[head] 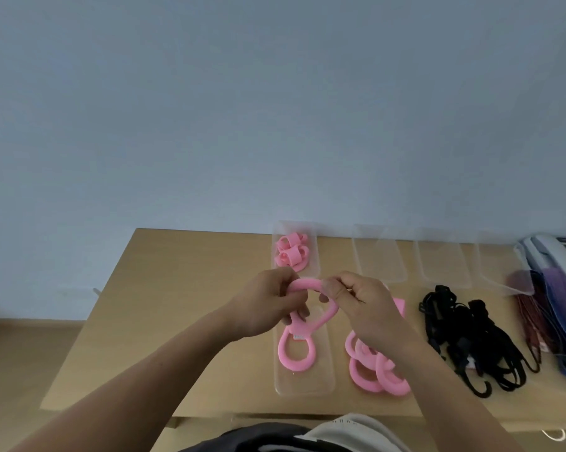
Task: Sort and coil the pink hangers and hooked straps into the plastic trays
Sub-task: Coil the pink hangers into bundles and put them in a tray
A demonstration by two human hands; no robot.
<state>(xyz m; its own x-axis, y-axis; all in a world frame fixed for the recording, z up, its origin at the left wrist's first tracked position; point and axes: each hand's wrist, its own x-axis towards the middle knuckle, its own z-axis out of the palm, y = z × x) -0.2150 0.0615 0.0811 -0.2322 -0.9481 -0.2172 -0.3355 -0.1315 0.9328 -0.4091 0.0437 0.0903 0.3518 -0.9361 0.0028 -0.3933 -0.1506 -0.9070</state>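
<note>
Both hands hold one pink hanger (307, 285) above the table, bent into an arch between them. My left hand (268, 305) grips its left end and my right hand (360, 301) pinches its right end. The hanger's lower loop (294, 353) hangs over a clear tray (320, 386) near the front. A far clear tray (311, 243) holds coiled pink hangers (291, 254). Loose pink hangers (373, 370) lie in a pile under my right forearm. Black hooked straps (470, 334) are heaped to the right.
Three clear trays (379, 256) (444, 259) (500, 265) stand along the back of the wooden table (184, 288). Dark red and blue straps (542, 314) and a white device (555, 252) sit at the far right. A pale wall rises behind.
</note>
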